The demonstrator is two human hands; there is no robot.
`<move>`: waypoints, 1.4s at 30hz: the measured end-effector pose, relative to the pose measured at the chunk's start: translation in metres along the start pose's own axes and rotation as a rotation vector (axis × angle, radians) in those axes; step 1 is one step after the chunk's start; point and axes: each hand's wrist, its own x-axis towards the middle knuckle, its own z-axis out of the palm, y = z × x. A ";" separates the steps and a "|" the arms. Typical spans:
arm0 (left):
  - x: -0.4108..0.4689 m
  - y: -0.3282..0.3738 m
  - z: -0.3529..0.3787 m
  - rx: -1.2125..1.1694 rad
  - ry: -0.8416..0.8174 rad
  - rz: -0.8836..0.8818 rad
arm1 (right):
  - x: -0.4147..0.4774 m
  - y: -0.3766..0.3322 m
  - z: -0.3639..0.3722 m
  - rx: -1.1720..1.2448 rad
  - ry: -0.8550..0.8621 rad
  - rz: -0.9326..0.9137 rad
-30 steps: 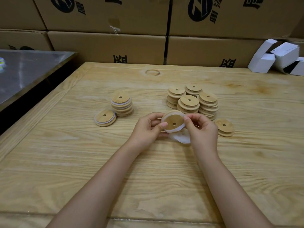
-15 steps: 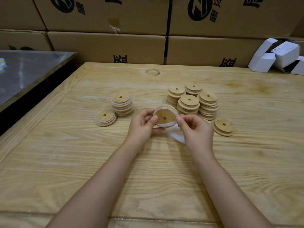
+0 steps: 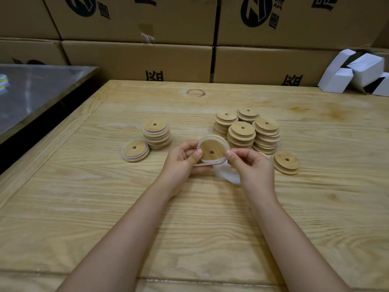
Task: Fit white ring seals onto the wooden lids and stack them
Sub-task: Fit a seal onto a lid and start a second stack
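Observation:
A round wooden lid (image 3: pixel 212 149) with a centre hole is tilted toward me above the table, a white ring seal (image 3: pixel 211 161) around its rim. My left hand (image 3: pixel 183 160) pinches its left edge and my right hand (image 3: pixel 250 165) pinches its right edge. More white seals (image 3: pixel 226 175) lie on the table under my hands. To the left stand a stack of sealed lids (image 3: pixel 156 134) and a single sealed lid (image 3: pixel 135 150). Bare lid stacks (image 3: pixel 247 130) sit behind my hands, and a low pile of bare lids (image 3: pixel 286 163) lies to the right.
The wooden table (image 3: pixel 105 197) ends at a row of cardboard boxes (image 3: pixel 139 60). White cartons (image 3: pixel 355 74) lie at the back right. A metal table (image 3: pixel 31 91) stands to the left across a dark gap.
Both hands carried the lid up and left, away from me, then eased back a little. The seal now sits around the lid's rim, and the lid faces me more.

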 end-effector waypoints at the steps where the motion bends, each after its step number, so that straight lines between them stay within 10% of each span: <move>1: 0.000 0.000 0.000 -0.005 -0.012 -0.007 | 0.000 0.001 0.000 -0.007 0.004 -0.005; 17: -0.008 -0.001 0.009 0.153 -0.039 0.059 | -0.012 0.001 0.010 -0.379 -0.001 -0.303; 31: -0.003 0.004 -0.002 0.030 -0.061 0.035 | -0.009 -0.006 0.010 0.007 -0.083 -0.066; 42: -0.002 0.003 -0.003 0.032 -0.039 0.041 | -0.015 -0.004 0.010 -0.243 -0.082 -0.304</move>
